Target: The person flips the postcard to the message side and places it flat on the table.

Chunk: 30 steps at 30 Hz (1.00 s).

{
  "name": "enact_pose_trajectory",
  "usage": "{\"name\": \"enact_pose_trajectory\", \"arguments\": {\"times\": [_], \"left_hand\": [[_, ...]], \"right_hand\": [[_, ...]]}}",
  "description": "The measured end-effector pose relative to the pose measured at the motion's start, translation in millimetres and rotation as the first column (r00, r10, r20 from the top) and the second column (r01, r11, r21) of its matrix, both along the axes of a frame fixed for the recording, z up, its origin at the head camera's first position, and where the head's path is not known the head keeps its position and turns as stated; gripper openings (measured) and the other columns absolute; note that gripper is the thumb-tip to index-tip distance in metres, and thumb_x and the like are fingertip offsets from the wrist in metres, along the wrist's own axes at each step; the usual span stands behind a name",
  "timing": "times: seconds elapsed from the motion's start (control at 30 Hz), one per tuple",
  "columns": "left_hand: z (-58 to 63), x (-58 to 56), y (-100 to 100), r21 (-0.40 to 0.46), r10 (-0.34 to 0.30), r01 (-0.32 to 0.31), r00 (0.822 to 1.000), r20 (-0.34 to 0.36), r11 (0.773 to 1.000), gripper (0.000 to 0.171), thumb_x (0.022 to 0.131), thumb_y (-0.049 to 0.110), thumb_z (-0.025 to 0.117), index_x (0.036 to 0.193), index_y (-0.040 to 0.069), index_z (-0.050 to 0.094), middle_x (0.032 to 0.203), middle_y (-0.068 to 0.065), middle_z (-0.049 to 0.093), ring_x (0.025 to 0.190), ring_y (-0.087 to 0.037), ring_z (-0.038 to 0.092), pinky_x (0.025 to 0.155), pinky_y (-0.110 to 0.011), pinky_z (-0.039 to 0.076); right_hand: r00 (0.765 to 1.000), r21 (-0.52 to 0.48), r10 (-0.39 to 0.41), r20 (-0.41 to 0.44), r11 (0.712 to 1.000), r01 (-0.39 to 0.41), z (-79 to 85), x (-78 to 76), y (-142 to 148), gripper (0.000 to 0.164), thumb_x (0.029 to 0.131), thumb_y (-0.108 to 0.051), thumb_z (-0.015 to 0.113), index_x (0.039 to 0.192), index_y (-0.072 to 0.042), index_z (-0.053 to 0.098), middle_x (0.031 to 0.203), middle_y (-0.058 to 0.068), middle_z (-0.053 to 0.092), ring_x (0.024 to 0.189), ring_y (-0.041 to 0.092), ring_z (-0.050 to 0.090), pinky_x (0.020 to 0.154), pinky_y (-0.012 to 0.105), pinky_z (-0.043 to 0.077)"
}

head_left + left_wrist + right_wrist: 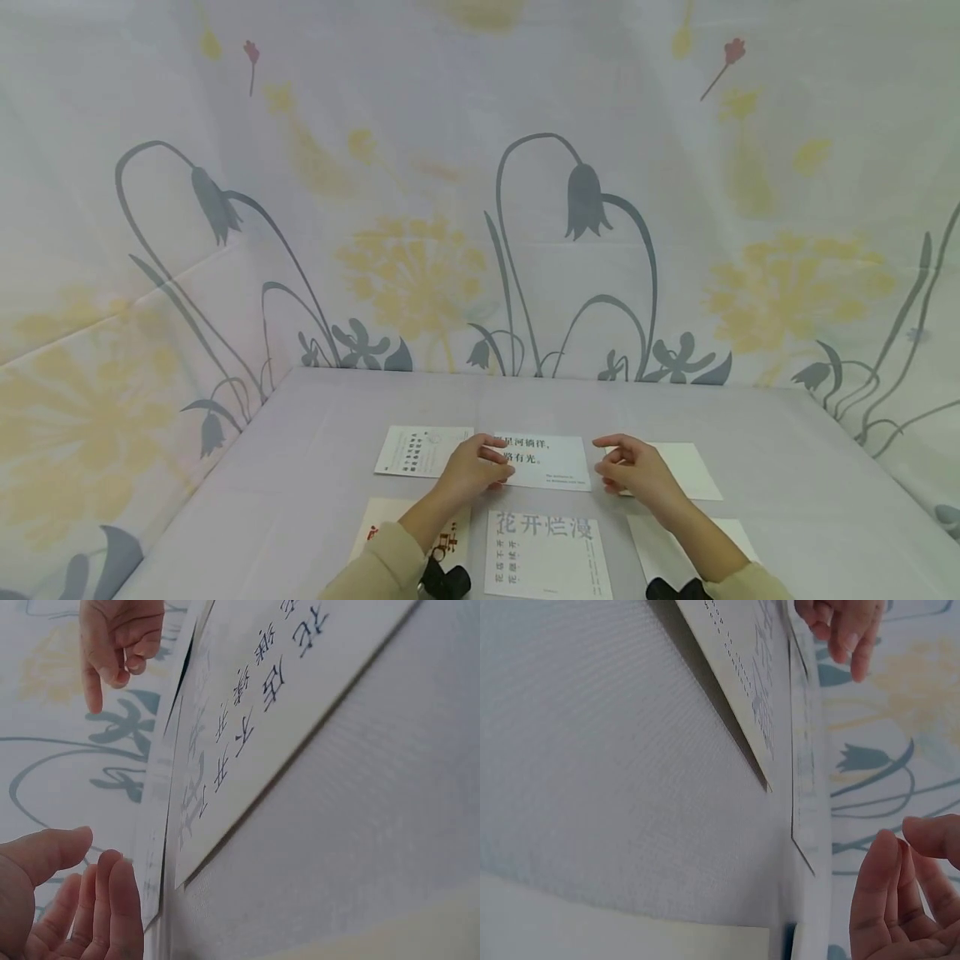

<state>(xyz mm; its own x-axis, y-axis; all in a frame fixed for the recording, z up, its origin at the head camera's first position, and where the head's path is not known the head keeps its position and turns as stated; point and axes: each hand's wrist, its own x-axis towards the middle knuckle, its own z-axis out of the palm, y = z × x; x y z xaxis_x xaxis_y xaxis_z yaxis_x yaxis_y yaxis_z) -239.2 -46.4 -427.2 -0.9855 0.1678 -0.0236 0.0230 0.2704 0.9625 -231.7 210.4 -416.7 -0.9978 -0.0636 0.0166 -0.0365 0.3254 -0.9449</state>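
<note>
A white card with black Chinese print (551,467) lies in the middle of the back row. My left hand (471,468) hovers by its left edge, fingers loosely bent; nothing shows between thumb and fingertips. Off the card's right edge is my right hand (637,473), partly covering a blank cream card (692,468). In the right wrist view the right hand (900,900) has thumb and fingertips close together, holding nothing. The left wrist view shows the left hand (82,915) with thumb apart from relaxed fingers.
A printed card (412,450) sits at the back left. Along the front lie a card with red and brown print (390,512), a card with grey lettering (551,554) and a plain cream card (656,546). Floral cloth (450,167) hangs behind the pale table (315,450).
</note>
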Motion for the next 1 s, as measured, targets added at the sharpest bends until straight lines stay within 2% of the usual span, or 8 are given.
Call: {"name": "enact_pose_trajectory", "arguments": {"times": [0.3, 0.63, 0.83, 1.0], "left_hand": [[-0.9, -7.7, -6, -0.052, 0.011, -0.013, 0.999, -0.035, 0.999, 0.038, 0.078, 0.005, 0.073, 0.112, 0.0, 0.058, 0.091, -0.006, 0.058, 0.072, -0.016, 0.06, 0.06, -0.029, 0.054], [-0.7, -19.5, -13, -0.08, 0.045, -0.047, 0.998, -0.033, 0.996, 0.042, 0.074, 0.002, 0.076, 0.111, 0.0, 0.057, 0.093, -0.006, 0.056, 0.072, -0.015, 0.057, 0.062, -0.028, 0.053], [0.2, -25.1, -13, -0.133, 0.055, -0.057, 0.998, -0.021, 0.989, 0.052, 0.069, 0.002, 0.079, 0.116, 0.001, 0.056, 0.099, -0.009, 0.056, 0.072, -0.017, 0.057, 0.061, -0.028, 0.053], [1.9, -31.0, -13, -0.231, 0.026, -0.027, 1.0, -0.009, 0.973, 0.061, 0.066, 0.006, 0.083, 0.121, 0.006, 0.055, 0.114, -0.013, 0.053, 0.07, -0.017, 0.059, 0.063, -0.029, 0.052]], "right_hand": [[0.999, 0.035, -0.043, -0.007, 0.998, 0.043, -2.6, -7.5, -7, 0.039, 0.079, 0.002, 0.067, 0.116, 0.006, 0.057, 0.081, 0.008, 0.055, 0.063, 0.019, 0.058, 0.057, 0.027, 0.053], [0.999, 0.058, -0.034, -0.033, 0.998, 0.035, -2.4, -16.2, -12, 0.039, 0.08, 0.003, 0.068, 0.117, 0.006, 0.056, 0.085, 0.009, 0.055, 0.068, 0.019, 0.057, 0.059, 0.029, 0.054], [1.0, 0.103, 0.011, -0.027, 0.995, -0.008, -2.1, -21.8, -14, 0.047, 0.076, 0.001, 0.072, 0.12, 0.003, 0.054, 0.1, 0.015, 0.054, 0.075, 0.02, 0.057, 0.063, 0.032, 0.055], [0.998, 0.17, 0.054, -0.026, 0.984, -0.049, -3.3, -27.1, -16, 0.054, 0.072, -0.001, 0.076, 0.121, 0.0, 0.054, 0.116, 0.019, 0.05, 0.078, 0.021, 0.056, 0.061, 0.032, 0.054]]}}
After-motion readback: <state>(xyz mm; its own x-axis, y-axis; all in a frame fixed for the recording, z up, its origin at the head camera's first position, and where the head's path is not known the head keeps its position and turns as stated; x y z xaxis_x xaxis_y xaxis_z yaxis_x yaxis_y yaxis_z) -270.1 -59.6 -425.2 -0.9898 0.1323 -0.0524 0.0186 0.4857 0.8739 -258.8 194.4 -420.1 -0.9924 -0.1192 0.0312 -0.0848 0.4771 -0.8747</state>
